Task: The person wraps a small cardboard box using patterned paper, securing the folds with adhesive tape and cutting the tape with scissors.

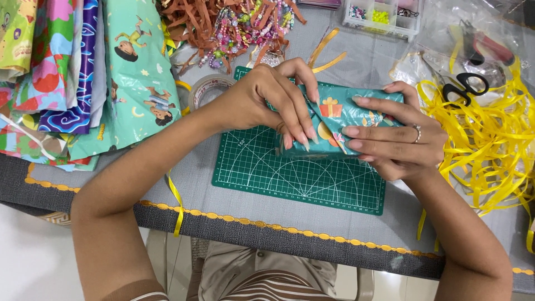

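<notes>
I see the small box wrapped in teal gift paper printed with little presents lying on the green gridded cutting mat, near the mat's upper right part, with both hands closed around its near end. My left hand arches over the top, its fingers pressed together and their tips bearing down on the folded triangular flap at the end of the box. My right hand cups the right side, fingers laid flat and close together along the paper, a ring on one of them; it grips nothing, it only presses. To do this fold well, I judge the left fingertips should keep the crease flat and tight against the box while the right hand holds the side flap snug, so the paper does not spring open or wrinkle. The roll of clear tape sits just beyond the mat's upper left corner, close behind the left wrist. A stack of patterned wrapping sheets lies at the left, well apart from the box. A loose heap of yellow ribbon spreads at the right, with black-handled scissors beside it. Beaded strings among brown paper shreds lie further back on the grey table.
</notes>
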